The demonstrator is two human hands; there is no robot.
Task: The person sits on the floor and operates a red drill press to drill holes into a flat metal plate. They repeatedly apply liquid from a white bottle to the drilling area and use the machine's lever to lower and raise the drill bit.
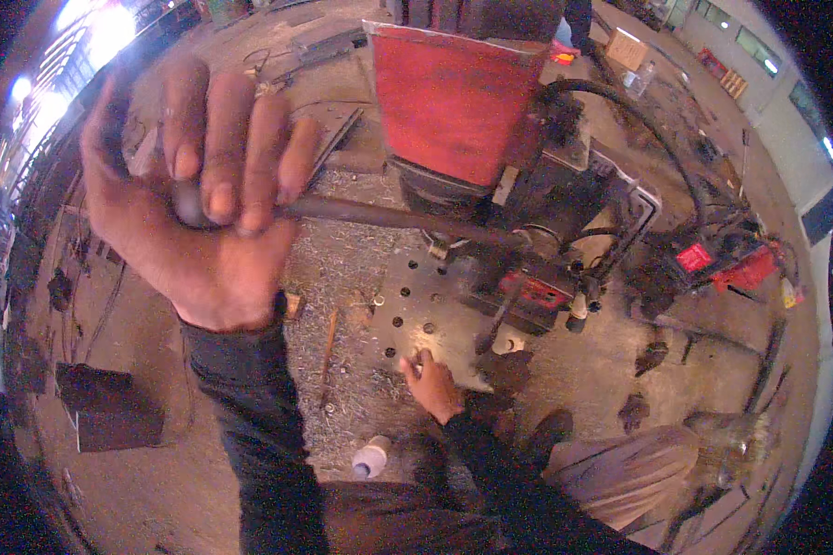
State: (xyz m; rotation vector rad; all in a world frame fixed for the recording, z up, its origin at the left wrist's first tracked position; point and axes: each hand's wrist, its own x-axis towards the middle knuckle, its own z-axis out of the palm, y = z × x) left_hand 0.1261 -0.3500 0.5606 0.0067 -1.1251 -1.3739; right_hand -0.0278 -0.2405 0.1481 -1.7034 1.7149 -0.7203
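My left hand (222, 176) is raised large at the left, its fingers curled round the knob end of a dark feed lever (389, 213). That lever runs right to the hub of a drill press (458, 102) with a red motor housing. Beneath the machine lies a steel plate (407, 319) with several round holes. My right hand (432, 390) is low over the plate's near edge, fingers bent and drawn together. Whatever it may hold is too small to make out. A second lever arm (498, 319) slants down from the hub, close to the right hand.
Metal chips (315, 277) cover the ground left of the plate, with a thin rusty rod (330, 356) among them. A white bottle (371, 456) lies near my legs. A dark box-like piece (111, 407) sits at left. A black hose (662, 129) arches on the right.
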